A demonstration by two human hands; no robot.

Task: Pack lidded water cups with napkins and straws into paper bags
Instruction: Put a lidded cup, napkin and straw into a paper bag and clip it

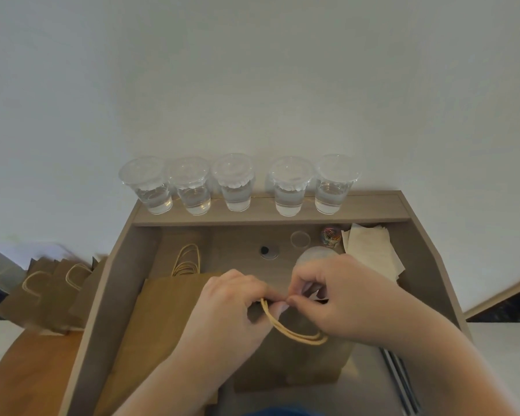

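Thumb and forefinger tips (294,301) of both hands meet at the top edge of the bag (297,367). The left hand (231,307) and right hand (339,301) each seem to pinch that edge, though the spot is partly hidden. The handles (294,336) loop down below the hands. The bag sits on the desk (237,244), with flat bags (162,319) just beside it on the left. Five lidded cups (236,181) stand along the back shelf. Napkins (370,247) lie at the right rear and straws (400,376) at the right front.
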